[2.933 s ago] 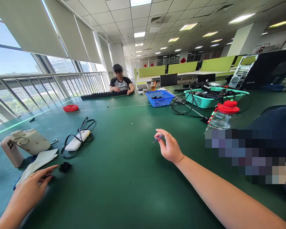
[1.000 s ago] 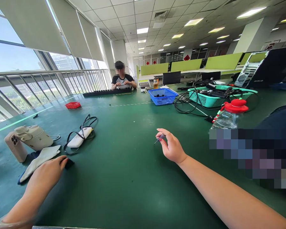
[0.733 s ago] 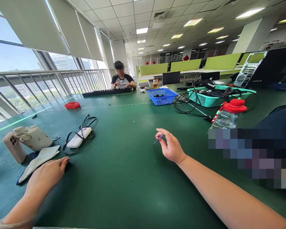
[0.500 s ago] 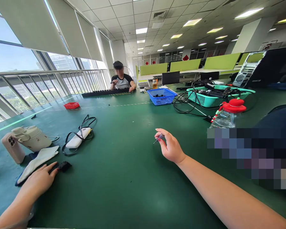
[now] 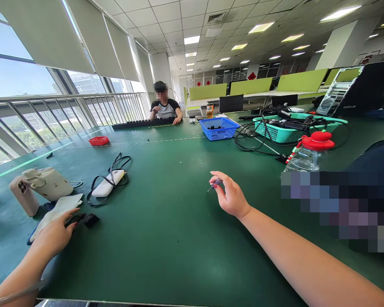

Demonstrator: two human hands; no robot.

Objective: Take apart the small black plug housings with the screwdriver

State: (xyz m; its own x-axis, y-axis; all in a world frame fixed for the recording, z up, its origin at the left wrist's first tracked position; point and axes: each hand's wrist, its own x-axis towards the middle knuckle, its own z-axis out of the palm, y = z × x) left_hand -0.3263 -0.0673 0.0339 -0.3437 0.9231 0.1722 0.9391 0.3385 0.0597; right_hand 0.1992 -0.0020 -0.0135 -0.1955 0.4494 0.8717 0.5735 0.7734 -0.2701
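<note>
At the left, my left hand (image 5: 56,233) has its thumb and fingers around one end of a small black object (image 5: 90,220) on the green table (image 5: 166,268). Beside and partly under that hand lies a pale cloth (image 5: 64,207). Near the middle, my right hand (image 5: 231,196) pinches a small screwdriver-like tool (image 5: 216,184), its thin tip pointing down and left. A white power bank or adapter (image 5: 109,183) with a black strap lies beyond my left hand.
Phone (image 5: 24,197) and white pouch (image 5: 49,183) stand at left. Farther off are a red tray (image 5: 98,141), a blue basket (image 5: 219,129), a green basket (image 5: 277,133) with cables, and a seated person (image 5: 165,106). A red-capped bottle (image 5: 307,155) stands at right.
My left hand has closed around the end of the black object, where its fingers lay spread before. The view has shifted slightly. My right hand still holds the tool.
</note>
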